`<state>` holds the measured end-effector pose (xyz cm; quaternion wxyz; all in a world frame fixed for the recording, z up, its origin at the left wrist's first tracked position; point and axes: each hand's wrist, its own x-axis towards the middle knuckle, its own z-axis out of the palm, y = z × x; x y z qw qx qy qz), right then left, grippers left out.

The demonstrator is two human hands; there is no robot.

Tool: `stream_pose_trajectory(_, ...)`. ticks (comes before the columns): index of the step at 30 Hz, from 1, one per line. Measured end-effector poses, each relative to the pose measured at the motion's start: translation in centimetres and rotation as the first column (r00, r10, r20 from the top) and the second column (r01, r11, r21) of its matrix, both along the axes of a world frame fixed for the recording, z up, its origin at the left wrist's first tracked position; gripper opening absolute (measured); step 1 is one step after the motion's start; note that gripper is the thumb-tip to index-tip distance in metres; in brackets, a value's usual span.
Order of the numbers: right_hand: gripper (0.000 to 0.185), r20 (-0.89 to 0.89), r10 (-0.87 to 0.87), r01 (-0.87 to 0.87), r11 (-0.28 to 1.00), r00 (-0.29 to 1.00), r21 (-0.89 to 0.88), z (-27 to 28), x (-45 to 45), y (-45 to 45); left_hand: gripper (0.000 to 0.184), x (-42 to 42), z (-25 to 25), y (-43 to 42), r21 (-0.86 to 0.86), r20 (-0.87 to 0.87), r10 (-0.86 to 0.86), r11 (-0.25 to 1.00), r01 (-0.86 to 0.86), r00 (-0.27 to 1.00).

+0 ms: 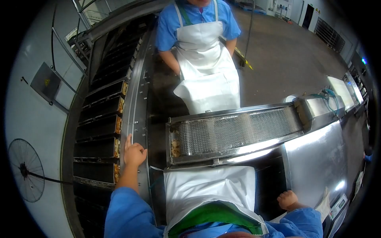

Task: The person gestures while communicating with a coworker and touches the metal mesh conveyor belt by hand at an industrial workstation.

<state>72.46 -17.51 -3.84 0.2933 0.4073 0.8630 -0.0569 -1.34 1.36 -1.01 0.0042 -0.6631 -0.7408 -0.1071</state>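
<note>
My left hand (135,154) rests on the long metal rail (137,99) beside the conveyor of dark moulds. Its index finger is stretched forward, the thumb stands apart, and I see nothing held. Close to its left side are black rectangular moulds (97,148) with brownish, crusty material at their near ends. My right hand (287,199) is by the lower left edge of the metal table (317,158). The fingers there are curled in, with no object visible in them.
A wire mesh belt (242,129) in a metal frame crosses ahead of me, with crumbs at its left end. Behind it stands a co-worker in a white apron (208,79). A scale (338,206) is at the lower right; a fan (25,169) is at the left wall.
</note>
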Motion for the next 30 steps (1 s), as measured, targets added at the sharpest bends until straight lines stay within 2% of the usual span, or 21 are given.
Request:
stream_pose_trajectory(8, 0.013, -0.113, 0.076, -0.065, 0.993, 0.991, 0.098, -0.5, 0.6, -0.1, 0.015, 0.3, 0.3, 0.0, -0.021, -0.006, 0.011, 1.000, -0.011, 1.000)
stream_pose_trajectory(18, 0.015, -0.105, 0.071, -0.060, 0.993, 0.992, 0.102, -1.2, 0.9, -0.4, 0.015, 0.3, 0.5, -0.1, -0.027, 0.005, 0.012, 1.000, -0.012, 1.000)
stream_pose_trajectory(21, 0.017, -0.076, 0.021, -0.015, 0.996, 0.997, 0.086, -0.7, 0.3, 0.0, 0.016, 0.0, -0.1, 0.0, -0.010, -0.007, -0.004, 1.000, 0.004, 1.000)
stream_pose_trajectory(23, 0.019, 0.119, -0.096, 0.110, 0.988, 0.988, -0.108, 0.1, -0.5, 0.3, 0.016, -0.1, 0.0, 0.0, -0.010, -0.012, -0.002, 1.000, 0.002, 1.000)
stream_pose_trajectory(25, 0.021, 0.105, -0.079, 0.088, 0.993, 0.991, -0.081, 0.0, -0.6, 0.2, 0.017, 0.5, 0.7, -0.1, -0.037, -0.024, 0.014, 0.999, -0.015, 1.000)
stream_pose_trajectory(29, 0.025, 0.133, -0.065, 0.085, 0.985, 0.989, -0.147, 0.2, -0.4, 0.6, 0.017, 0.1, 0.4, 0.1, -0.026, 0.000, 0.016, 1.000, -0.016, 1.000)
stream_pose_trajectory(30, 0.025, 0.192, -0.096, 0.133, 0.972, 0.977, -0.191, 0.5, -0.9, 0.7, 0.017, 0.1, 0.3, 0.2, -0.024, -0.001, 0.019, 1.000, -0.019, 1.000)
